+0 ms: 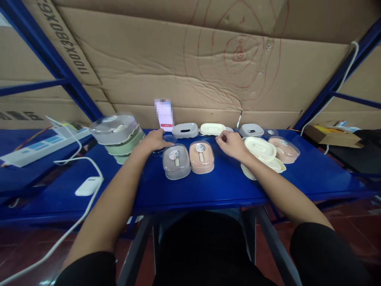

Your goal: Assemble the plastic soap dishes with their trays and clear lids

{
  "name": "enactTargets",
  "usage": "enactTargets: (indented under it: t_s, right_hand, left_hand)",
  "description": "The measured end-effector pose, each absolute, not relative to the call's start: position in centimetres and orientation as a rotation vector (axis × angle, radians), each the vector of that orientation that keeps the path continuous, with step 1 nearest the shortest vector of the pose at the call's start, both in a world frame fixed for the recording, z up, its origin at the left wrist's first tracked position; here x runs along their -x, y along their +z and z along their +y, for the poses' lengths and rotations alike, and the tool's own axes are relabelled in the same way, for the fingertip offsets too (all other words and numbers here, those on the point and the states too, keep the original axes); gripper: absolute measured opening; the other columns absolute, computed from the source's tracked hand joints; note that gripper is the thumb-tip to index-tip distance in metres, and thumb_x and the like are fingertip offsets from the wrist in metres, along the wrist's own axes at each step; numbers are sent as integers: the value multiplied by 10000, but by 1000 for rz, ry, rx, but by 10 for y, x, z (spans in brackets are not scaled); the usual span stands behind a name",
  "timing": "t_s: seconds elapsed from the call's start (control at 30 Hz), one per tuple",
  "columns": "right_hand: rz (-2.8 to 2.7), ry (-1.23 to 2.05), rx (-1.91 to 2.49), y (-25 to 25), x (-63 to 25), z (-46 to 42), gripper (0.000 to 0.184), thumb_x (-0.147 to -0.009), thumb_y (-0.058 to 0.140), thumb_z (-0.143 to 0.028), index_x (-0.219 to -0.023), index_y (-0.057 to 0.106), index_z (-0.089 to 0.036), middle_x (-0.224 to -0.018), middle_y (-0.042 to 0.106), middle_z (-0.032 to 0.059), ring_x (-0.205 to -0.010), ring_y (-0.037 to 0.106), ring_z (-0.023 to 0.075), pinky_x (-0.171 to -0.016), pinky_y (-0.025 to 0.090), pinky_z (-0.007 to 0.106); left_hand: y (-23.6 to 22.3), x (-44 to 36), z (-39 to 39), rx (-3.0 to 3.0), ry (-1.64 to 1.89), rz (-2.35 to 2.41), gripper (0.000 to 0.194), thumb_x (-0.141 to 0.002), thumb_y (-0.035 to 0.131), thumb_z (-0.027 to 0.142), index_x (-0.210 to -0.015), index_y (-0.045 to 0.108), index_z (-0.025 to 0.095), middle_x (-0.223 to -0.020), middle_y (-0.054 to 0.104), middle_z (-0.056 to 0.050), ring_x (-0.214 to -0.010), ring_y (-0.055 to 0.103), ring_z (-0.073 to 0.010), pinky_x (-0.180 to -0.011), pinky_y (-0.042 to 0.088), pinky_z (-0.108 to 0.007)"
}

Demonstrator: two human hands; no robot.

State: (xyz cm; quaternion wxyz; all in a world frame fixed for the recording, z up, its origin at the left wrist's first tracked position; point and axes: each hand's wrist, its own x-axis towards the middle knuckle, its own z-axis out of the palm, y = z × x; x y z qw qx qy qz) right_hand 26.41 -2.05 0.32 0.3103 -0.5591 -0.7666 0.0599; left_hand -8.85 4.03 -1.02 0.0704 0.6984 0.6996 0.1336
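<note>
My left hand rests with its fingers out on a see-through dark lid, beside a grey lidded soap dish. That dish stands next to a peach lidded soap dish. My right hand hovers with its fingers slightly curled behind the peach dish, holding nothing visible. Behind the hands lie a grey slotted lid and a cream slotted lid. To my right sit a stacked cream dish and a pink lidded dish. A stack of grey and green containers stands to my left.
The items stand on a blue metal shelf backed by creased cardboard. A power strip and white cable lie at the left, with a white adapter. A brown box sits at the right.
</note>
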Motion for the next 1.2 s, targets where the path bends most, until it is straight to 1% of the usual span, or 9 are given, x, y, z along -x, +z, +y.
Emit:
enactTargets:
  t_s: [0.1,0.27,0.4,0.53,0.63,0.73,0.97,1.1,1.2]
  right_hand:
    - [-2035,139,1470,2,-263,-20,228,-1003,611,-331,-833,698,-206,-841,786,64,-775,702,230,-730,451,342]
    - [-2022,113,1479,0,-264,-18,233,-993,617,-331,-815,697,-204,-818,781,64,-782,710,234,-735,452,338]
    - [-1998,116,1465,1,-267,-14,223,-993,604,-319,-824,694,-205,-842,781,63,-795,713,226,-754,468,332]
    - [-2052,7,1501,3,-272,-5,154,-977,627,-307,-1002,717,-185,-1019,786,105,-957,725,264,-861,514,356]
    - [-2179,-156,1596,3,-274,8,316,-952,682,-314,-1222,690,-150,-1265,722,183,-1170,684,338,-991,529,414]
    - [-2332,-275,1695,5,-270,24,460,-952,702,-312,-1368,635,-127,-1394,640,228,-1279,632,392,-1077,516,473]
    - [-2502,-278,1870,19,-240,63,771,-842,873,-383,-1491,557,-111,-1539,539,261,-1420,546,439,-1139,495,527]
    - [-2578,-233,1892,24,-228,77,866,-764,936,-321,-1510,551,-112,-1558,540,268,-1446,539,451,-1160,478,546]
    - [-2602,-211,1891,28,-221,82,849,-781,915,-322,-1512,547,-95,-1571,527,283,-1469,527,455,-1176,465,549]
  left_hand:
    - [-6,87,39,-2040,187,2122,880,-648,901,594,-1373,662,157,-1467,697,-239,-1353,672,-446,-1064,558,-421]
    - [-7,84,37,-2009,161,2107,1004,-587,928,607,-1427,616,154,-1453,699,-264,-1333,685,-454,-1036,575,-428]
    - [-7,83,35,-2019,284,2133,989,-615,924,558,-1438,585,128,-1419,703,-291,-1330,680,-467,-1043,569,-460]
    - [2,79,28,-1972,405,2188,921,-713,858,545,-1462,543,112,-1435,693,-276,-1327,684,-440,-1032,571,-447]
    - [12,70,17,-1976,549,2206,882,-754,835,535,-1460,546,92,-1447,676,-285,-1369,653,-446,-1080,551,-464]
    - [18,58,5,-2017,805,2151,864,-781,824,494,-1491,528,99,-1457,662,-274,-1414,614,-438,-1160,508,-496]
    - [13,43,2,-1970,1363,1860,767,-897,701,450,-1550,480,116,-1394,676,-240,-1353,638,-391,-1217,457,-570]
    - [6,45,12,-1744,1490,1632,685,-954,628,489,-1550,488,182,-1302,707,-192,-1256,696,-370,-1068,580,-562]
    - [5,46,14,-1556,1468,1554,624,-998,559,515,-1538,510,206,-1289,706,-188,-1167,736,-358,-905,651,-519]
